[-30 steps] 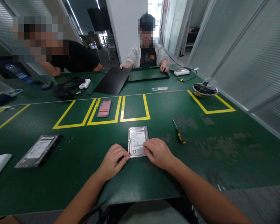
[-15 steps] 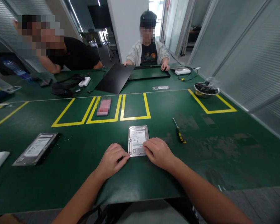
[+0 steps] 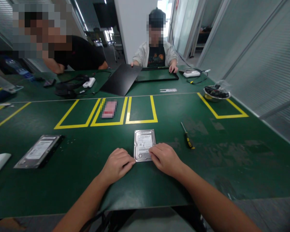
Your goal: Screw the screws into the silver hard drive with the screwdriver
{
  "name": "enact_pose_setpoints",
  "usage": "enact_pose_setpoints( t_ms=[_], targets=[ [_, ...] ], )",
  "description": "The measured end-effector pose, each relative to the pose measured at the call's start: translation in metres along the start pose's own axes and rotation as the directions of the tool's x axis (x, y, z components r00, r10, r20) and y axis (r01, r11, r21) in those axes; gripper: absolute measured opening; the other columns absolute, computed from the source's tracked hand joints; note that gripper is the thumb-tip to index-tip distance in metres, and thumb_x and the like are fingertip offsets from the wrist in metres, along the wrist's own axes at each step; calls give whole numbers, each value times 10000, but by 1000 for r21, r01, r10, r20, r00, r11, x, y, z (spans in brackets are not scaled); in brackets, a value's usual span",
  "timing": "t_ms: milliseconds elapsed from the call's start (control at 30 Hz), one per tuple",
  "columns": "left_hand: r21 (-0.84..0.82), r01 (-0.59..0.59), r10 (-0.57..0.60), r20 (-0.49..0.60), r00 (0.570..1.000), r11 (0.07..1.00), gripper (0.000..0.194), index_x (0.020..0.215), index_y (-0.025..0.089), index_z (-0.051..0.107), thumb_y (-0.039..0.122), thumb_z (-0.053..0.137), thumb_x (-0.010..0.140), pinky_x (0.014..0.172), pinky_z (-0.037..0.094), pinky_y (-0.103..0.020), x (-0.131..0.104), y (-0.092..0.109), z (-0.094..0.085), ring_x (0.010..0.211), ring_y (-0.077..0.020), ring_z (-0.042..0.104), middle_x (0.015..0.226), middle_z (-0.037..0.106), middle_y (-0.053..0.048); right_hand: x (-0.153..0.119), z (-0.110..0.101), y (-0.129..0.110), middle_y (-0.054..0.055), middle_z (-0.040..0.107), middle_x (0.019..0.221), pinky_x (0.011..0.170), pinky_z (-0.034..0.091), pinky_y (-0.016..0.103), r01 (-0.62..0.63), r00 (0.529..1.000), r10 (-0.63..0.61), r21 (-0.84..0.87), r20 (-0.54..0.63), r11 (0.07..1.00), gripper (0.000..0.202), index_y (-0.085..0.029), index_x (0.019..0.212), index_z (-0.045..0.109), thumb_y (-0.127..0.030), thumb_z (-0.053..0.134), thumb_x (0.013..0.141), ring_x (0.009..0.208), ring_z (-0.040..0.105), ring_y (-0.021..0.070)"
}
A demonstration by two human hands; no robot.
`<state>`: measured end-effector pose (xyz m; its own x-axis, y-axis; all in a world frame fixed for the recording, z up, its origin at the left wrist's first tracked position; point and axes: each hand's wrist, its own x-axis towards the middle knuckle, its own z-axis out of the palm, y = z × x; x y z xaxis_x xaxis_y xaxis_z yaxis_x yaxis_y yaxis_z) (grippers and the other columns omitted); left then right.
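Observation:
A silver hard drive (image 3: 143, 141) with a white label lies flat on the green table in front of me. At its near left corner, my left hand (image 3: 118, 163) is closed, with thumb and fingertips touching the drive's edge. My right hand (image 3: 166, 158) grips the right side, its curled fingers over the label's lower right and hiding that corner. To the right lies a screwdriver (image 3: 188, 138) with a black and yellow handle. A second hard drive (image 3: 40, 150) rests on the table at the left.
Yellow tape (image 3: 141, 122) marks out several areas on the table (image 3: 87, 193). One holds a pink blurred item (image 3: 109, 109). A metal bowl (image 3: 217, 94) of dark parts stands far right. Across the table, one person holds a black panel (image 3: 122, 79) beside a frame (image 3: 157, 79); another person sits left.
My view has shifted slightly, so the table scene sits a little differently in the picture. Both hands stay at the hard drive, with no clear movement.

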<state>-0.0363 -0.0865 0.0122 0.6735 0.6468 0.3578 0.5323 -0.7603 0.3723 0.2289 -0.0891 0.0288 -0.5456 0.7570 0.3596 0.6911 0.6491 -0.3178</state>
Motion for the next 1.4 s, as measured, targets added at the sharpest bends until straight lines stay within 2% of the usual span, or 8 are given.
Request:
enact_pose_setpoints(
  t_ms=[567,800,967,1067,1133,1233,1333,1400],
  targets=[
    [-121,69,-73,-30,997,990,52,911,208,679,229,647,877,767,450,-343,2,-2,-1,787,-169,605,817,706,-30,0,1,-1,53,663,804,726,375,313,28,1000,-28,-18,3,999,178,-172,890,632,-204,469,953,738,560,178],
    [-163,101,-107,-31,994,981,60,911,198,652,238,643,867,756,460,-338,3,-1,-1,807,-176,599,838,689,-44,1,-8,-1,70,675,835,732,374,320,27,1000,-27,-48,-9,998,188,-169,902,637,-201,461,961,759,571,182],
    [-181,122,-127,-12,992,976,34,875,193,620,226,622,866,751,449,-333,6,3,-2,802,-175,577,820,658,-40,3,-16,0,60,670,822,713,374,320,-10,999,14,-82,42,997,176,-173,884,633,-220,481,958,746,573,179],
    [-181,141,-142,7,990,973,48,864,190,589,229,617,864,741,437,-326,7,5,-3,793,-171,560,816,634,-34,3,-27,7,66,669,866,723,400,317,-103,991,112,-121,73,987,143,-180,919,639,-245,516,951,797,594,192],
    [-173,160,-159,21,987,972,80,857,187,568,249,617,863,729,431,-321,7,5,-3,785,-168,548,814,618,-33,0,-39,16,77,657,913,729,422,313,-241,968,250,-175,29,955,137,-183,948,638,-260,525,953,845,604,202],
    [-154,171,-165,49,985,973,107,856,185,561,276,617,863,719,424,-315,8,4,-2,775,-165,537,810,608,-32,-12,-59,33,109,629,995,717,439,332,-470,877,476,-326,-68,820,165,-183,1014,625,-311,546,946,910,608,244],
    [-138,171,-163,73,984,976,125,859,186,566,297,622,860,715,417,-310,8,3,0,766,-163,536,803,609,-27,-27,-72,48,140,598,1034,635,428,330,-585,764,645,-458,-34,669,270,-183,1107,580,-381,569,925,911,617,287],
    [-123,177,-167,93,982,976,136,846,190,555,303,630,856,711,408,-307,9,2,2,754,-160,532,786,601,-15,-36,-73,55,148,586,1047,611,423,328,-603,703,711,-502,32,620,324,-179,1149,541,-404,575,918,912,629,304]
  ],
)
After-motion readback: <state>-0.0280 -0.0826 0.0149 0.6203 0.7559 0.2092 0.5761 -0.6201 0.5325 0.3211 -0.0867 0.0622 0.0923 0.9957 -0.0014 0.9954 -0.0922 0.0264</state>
